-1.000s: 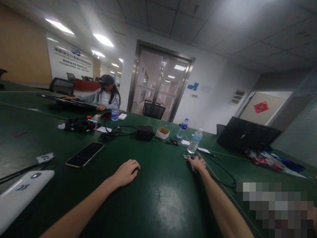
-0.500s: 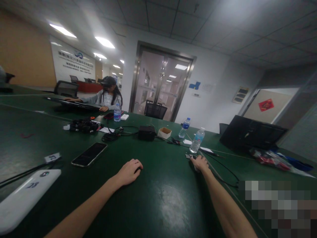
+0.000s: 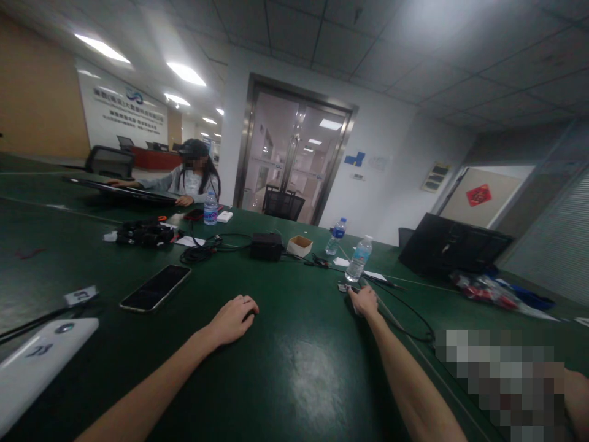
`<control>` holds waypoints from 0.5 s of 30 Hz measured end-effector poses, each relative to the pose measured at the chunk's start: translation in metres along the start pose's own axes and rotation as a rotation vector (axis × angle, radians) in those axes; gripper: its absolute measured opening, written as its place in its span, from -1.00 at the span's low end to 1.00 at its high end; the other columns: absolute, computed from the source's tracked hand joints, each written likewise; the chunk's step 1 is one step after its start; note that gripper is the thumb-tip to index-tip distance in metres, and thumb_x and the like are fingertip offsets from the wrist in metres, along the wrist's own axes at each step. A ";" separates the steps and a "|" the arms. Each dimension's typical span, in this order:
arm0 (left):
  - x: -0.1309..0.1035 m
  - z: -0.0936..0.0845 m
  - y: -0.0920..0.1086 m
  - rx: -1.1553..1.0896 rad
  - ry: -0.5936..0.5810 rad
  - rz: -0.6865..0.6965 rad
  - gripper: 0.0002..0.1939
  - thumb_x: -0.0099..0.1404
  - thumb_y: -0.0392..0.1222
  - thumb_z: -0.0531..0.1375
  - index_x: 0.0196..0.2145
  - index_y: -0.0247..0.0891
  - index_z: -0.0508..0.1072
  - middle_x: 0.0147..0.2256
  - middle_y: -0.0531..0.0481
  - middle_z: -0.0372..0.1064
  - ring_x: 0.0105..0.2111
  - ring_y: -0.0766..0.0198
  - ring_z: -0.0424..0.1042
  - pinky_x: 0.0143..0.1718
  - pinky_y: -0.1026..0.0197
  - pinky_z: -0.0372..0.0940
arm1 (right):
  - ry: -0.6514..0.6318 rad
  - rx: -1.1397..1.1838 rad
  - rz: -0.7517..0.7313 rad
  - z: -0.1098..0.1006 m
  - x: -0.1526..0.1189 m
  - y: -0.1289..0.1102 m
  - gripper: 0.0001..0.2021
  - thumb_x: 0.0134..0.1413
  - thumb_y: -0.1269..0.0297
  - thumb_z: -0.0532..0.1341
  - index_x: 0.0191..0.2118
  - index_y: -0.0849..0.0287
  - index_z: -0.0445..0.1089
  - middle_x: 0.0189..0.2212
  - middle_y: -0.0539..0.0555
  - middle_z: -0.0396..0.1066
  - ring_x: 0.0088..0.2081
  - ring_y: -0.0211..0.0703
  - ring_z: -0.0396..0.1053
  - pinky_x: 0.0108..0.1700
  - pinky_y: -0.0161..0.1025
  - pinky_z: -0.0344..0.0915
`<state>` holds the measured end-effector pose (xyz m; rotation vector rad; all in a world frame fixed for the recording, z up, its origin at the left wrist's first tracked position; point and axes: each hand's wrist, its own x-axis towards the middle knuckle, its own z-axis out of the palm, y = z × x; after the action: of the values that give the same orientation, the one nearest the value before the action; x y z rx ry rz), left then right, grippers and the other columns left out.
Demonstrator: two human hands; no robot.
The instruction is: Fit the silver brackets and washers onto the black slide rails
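Note:
My left hand (image 3: 234, 319) rests palm down on the dark green table, its fingers loosely bent and the thumb a little apart. Nothing shows in it. Farther right, my right hand (image 3: 363, 301) is closed on a small dark object (image 3: 353, 289), mostly covered by the fingers, so its kind is unclear. A small silvery piece (image 3: 342, 287) shows just left of the fingertips. Right behind that hand stands a clear water bottle (image 3: 359, 261), upright. To the left of my left hand lies a black-screened phone (image 3: 156, 288).
A white numbered device (image 3: 43, 368) lies near left. Behind are a tangle of cables (image 3: 200, 250), a black box (image 3: 267, 246), a small open carton (image 3: 299, 246) and a second bottle (image 3: 337, 237). A monitor (image 3: 453, 248) leans at right. Across the table sits a person (image 3: 197, 178).
My view has turned slightly right, so the scene sits farther left. Both hands keep about the same place on the table. More of a blurred-out person's side shows at lower right.

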<state>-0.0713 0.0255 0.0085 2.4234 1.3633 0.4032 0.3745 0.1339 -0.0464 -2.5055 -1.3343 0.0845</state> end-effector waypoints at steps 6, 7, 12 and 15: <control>0.000 0.000 0.000 -0.001 0.007 0.011 -0.72 0.29 -0.20 0.00 -0.12 -0.18 0.42 -0.06 -0.05 0.35 -0.07 0.12 0.33 -0.03 0.06 0.26 | -0.002 -0.015 -0.048 -0.003 -0.002 0.000 -0.33 0.15 -0.13 -0.03 0.10 0.42 0.26 0.09 0.45 0.19 0.11 0.20 0.20 0.06 -0.07 0.17; 0.000 0.000 -0.001 -0.002 0.010 0.013 -0.72 0.30 -0.20 0.00 -0.11 -0.17 0.42 -0.07 -0.05 0.35 -0.07 0.12 0.33 -0.03 0.07 0.27 | -0.002 -0.018 -0.047 -0.003 -0.002 -0.001 -0.33 0.15 -0.13 -0.03 0.09 0.42 0.28 0.09 0.45 0.19 0.11 0.20 0.20 0.06 -0.06 0.17; -0.001 -0.001 -0.001 -0.003 -0.008 0.004 -0.70 0.30 -0.19 -0.01 -0.09 -0.19 0.41 -0.05 -0.06 0.34 -0.07 0.13 0.33 -0.04 0.07 0.27 | 0.004 -0.037 -0.008 -0.003 -0.004 -0.004 -0.32 0.15 -0.14 -0.02 0.10 0.43 0.28 0.13 0.49 0.11 0.15 0.30 0.13 0.06 0.01 0.15; -0.001 -0.001 0.000 -0.004 -0.001 0.009 -0.71 0.29 -0.20 -0.01 -0.10 -0.20 0.42 -0.06 -0.07 0.35 -0.08 0.12 0.33 -0.03 0.06 0.26 | 0.005 -0.038 0.003 -0.003 -0.005 -0.006 -0.33 0.16 -0.13 -0.03 0.10 0.43 0.28 0.14 0.50 0.09 0.16 0.30 0.11 0.07 0.02 0.13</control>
<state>-0.0721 0.0251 0.0091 2.4269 1.3496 0.4065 0.3672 0.1320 -0.0426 -2.5377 -1.3421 0.0547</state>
